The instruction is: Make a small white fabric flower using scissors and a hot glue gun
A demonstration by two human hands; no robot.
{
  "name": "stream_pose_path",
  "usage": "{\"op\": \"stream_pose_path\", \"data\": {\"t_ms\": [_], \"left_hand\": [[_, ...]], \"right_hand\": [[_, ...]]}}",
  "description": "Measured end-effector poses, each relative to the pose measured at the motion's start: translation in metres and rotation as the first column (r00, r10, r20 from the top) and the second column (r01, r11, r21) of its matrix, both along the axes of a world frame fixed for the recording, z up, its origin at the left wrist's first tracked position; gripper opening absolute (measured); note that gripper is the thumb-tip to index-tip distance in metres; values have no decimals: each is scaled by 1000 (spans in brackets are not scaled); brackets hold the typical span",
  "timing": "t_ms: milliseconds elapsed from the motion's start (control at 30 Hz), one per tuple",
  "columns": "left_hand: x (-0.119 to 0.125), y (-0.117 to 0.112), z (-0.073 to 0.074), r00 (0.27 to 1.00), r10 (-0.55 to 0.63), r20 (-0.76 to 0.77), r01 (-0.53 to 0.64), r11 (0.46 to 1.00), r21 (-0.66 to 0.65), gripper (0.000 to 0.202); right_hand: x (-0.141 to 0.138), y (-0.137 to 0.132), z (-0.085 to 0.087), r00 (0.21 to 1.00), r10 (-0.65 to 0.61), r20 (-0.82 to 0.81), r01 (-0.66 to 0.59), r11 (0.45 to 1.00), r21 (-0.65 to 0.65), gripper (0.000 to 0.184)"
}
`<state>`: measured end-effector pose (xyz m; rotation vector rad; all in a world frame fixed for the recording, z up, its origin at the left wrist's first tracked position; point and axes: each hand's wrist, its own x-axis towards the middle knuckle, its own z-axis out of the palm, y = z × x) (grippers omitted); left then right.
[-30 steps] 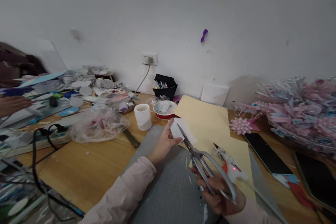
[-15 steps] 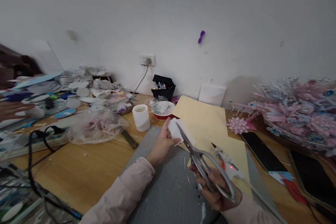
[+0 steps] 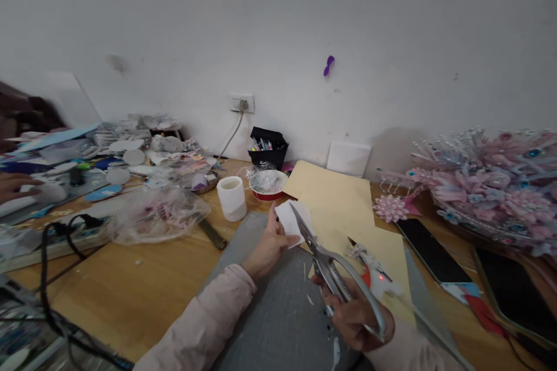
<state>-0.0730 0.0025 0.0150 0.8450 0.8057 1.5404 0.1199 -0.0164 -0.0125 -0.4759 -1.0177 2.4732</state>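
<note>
My left hand point(image 3: 268, 246) pinches a small white piece of paper point(image 3: 290, 221) between thumb and fingers, above the far part of a grey cutting mat point(image 3: 261, 313). Wrapped round the handles of metal scissors point(image 3: 321, 255) is my right hand point(image 3: 359, 310). The blades point up and left and lie against the paper; whether they are fully closed I cannot make out. Sheets of yellow paper point(image 3: 339, 197) lie behind and right of the blades. On them, close to my right hand, rests a hot glue gun point(image 3: 369, 264) with a red light.
A white tape roll point(image 3: 232, 200) and a red-rimmed bowl point(image 3: 267, 191) stand behind the mat. Two phones point(image 3: 435, 249) and pink beaded flowers point(image 3: 500, 191) lie right. Left are a plastic bag point(image 3: 156, 220), a power strip point(image 3: 52, 249) with cables and another person's hand point(image 3: 17, 186).
The paper in my left hand has tilted and shows more of its face. The scissors stay against it, their handles slightly closer together. The whole view has shifted a little.
</note>
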Motion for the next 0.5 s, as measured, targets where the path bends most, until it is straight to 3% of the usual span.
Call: {"op": "stream_pose_path", "data": {"t_ms": [333, 500], "left_hand": [[4, -1, -6, 993, -121, 0, 121, 991, -54, 54], [4, -2, -8, 988, -150, -39, 147, 986, -76, 43]], "right_hand": [[0, 4, 3, 995, 54, -80, -62, 994, -95, 46], [4, 6, -2, 995, 97, -35, -99, 994, -39, 47]]}}
